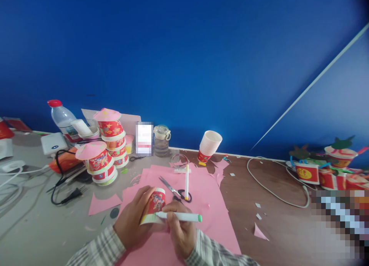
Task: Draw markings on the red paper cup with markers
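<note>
My left hand [133,216] is closed round a cut piece of red paper cup [156,203] with a coloured picture and a pale rim band. In my right hand [181,227] is a white marker with a green end [187,217], pinched between thumb and fingers. Its tip meets the pale band of the cup, where green and yellow colouring shows. Beneath both hands lies pink paper [213,220]. Just beyond them rest scissors [174,189] with black handles and a white marker with a yellow end [186,181].
Towers of red paper cups with pink paper roofs [99,162] stand at left, near a plastic bottle [65,120]. A glass jar [161,143] and a tilted stack of paper cups [210,145] are at the back. Decorated cups [307,173] and a white cable [276,198] lie right.
</note>
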The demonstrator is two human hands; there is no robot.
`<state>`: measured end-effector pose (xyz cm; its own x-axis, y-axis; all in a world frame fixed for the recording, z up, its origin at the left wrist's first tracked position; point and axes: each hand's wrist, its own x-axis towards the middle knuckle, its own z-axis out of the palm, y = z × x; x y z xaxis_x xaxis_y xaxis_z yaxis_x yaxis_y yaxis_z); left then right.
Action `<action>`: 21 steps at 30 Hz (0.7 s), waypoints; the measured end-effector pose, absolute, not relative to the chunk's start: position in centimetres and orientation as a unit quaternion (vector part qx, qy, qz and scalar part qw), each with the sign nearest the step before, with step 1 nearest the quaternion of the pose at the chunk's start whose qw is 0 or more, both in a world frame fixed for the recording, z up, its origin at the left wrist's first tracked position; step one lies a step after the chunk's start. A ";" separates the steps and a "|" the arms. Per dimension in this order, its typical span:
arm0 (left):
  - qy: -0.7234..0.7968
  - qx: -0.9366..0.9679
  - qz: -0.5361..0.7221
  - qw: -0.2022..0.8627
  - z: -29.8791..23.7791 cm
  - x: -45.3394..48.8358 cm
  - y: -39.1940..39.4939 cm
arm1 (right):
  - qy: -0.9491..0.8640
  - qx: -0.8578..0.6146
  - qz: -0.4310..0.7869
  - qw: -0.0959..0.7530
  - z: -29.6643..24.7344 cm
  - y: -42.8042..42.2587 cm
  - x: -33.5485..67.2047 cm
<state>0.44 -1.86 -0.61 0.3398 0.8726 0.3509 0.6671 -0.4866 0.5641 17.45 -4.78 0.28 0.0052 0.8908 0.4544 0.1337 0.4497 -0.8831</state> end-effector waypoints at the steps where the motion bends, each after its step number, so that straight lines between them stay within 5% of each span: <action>1: 0.480 0.801 0.318 0.163 -0.6 0.5 -1.9 | -0.628 -0.407 0.328 0.576 0.3 -4.8 17.4; 21: 0.478 0.805 0.315 0.157 -0.6 0.4 -1.8 | -0.636 -0.394 0.345 0.567 0.9 -4.8 17.5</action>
<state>0.42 -1.81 -0.63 0.3446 0.8680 0.3576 0.6701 -0.4942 0.5538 17.48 -4.78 0.90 -0.0469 0.8927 0.4482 0.1104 0.4506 -0.8859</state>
